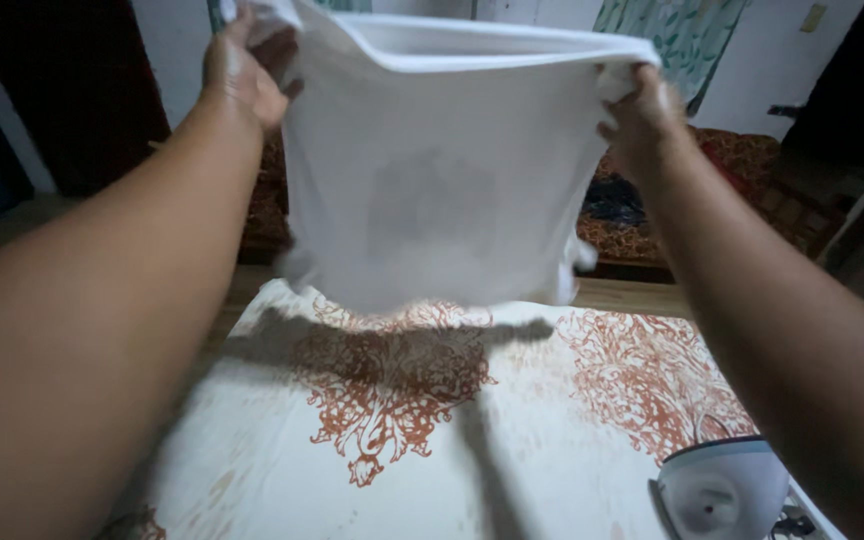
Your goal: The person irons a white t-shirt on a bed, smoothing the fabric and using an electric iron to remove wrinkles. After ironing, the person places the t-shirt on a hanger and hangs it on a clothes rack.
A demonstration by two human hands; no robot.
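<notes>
Left hand and right hand, each closed on an upper corner of a white garment, fingers bunched into the fabric at its top edge. The garment hangs free in the air between the two hands, held out at arm's length and raised above the work surface. Its top edge, stretched taut from hand to hand, runs left to right across the view; the cloth falls downward from that edge, so the bulk of the garment lies below and between the grips. A faint grey patch shows through the middle of the fabric; whether it is a print or a shadow cannot be told. Both hands sit at nearly the same reach, the left slightly higher in the view.

Below the hanging hem lies a cream cloth with rust-red floral motifs, spread flat, on which the garment casts a dark shadow. The hem does not touch this cloth. At the lower right corner of the cloth rests a pale iron, close under the right forearm. Beyond the cloth stands a low patterned sofa against a pale wall, with a dark doorway at far left.
</notes>
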